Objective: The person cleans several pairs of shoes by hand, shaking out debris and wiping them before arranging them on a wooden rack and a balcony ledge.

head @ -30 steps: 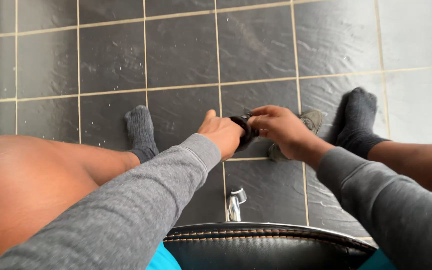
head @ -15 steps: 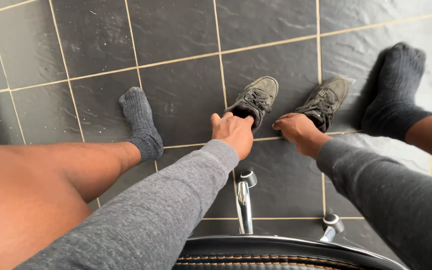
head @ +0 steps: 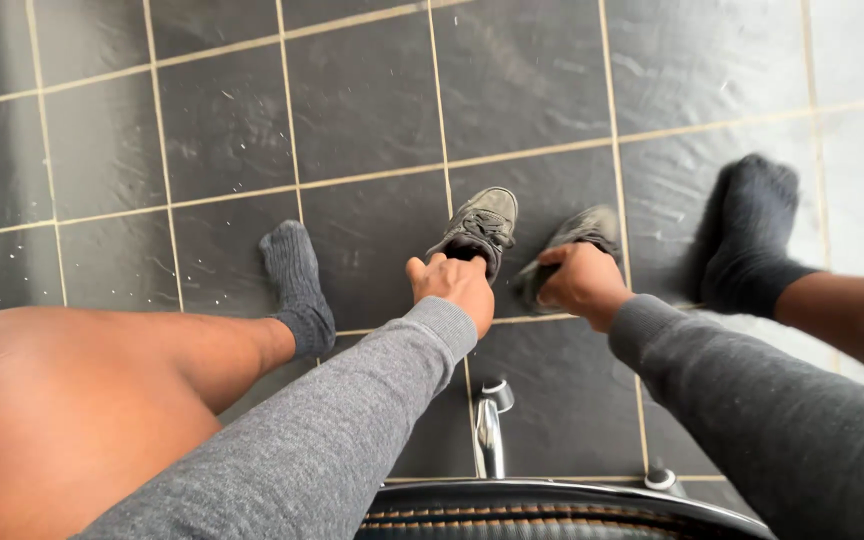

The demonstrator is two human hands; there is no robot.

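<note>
grey sneakers sit side by side beyond the chair seat [head: 552,505]: my left hand [head: 455,286] pinches the left sneaker [head: 480,226] at its heel, my right hand [head: 580,283] grips the right sneaker [head: 580,228].

No packages, labels, signs or screens were observed anywhere in the head view at the time of inspection.
</note>
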